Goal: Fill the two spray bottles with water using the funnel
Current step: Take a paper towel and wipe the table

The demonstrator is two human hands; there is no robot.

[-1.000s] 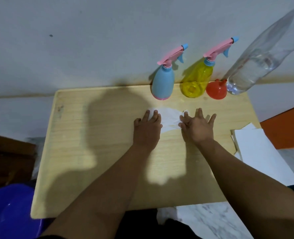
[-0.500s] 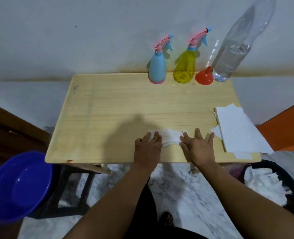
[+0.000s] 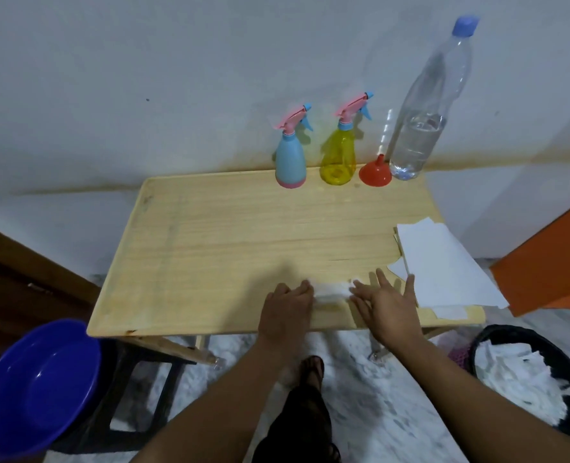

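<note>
Fingers (image 3: 382, 279) of both hands lie flat, pressing a white tissue (image 3: 332, 290) near the surface's (image 3: 210, 248) lower edge. Bare wood spreads up-frame toward the spray bottles (image 3: 290, 158).

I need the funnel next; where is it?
The funnel stands mouth-down at the table's far edge, between the yellow sprayer and the water bottle.

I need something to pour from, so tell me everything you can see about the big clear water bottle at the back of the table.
The clear water bottle is tall, see-through plastic with a blue screw cap, shut. It stands upright at the back right of the wooden table, close to the wall. Water fills about the lower half; the rest looks empty. No label shows. The red funnel, mouth down, sits just left of its base, perhaps touching. Neither hand touches it.
</note>
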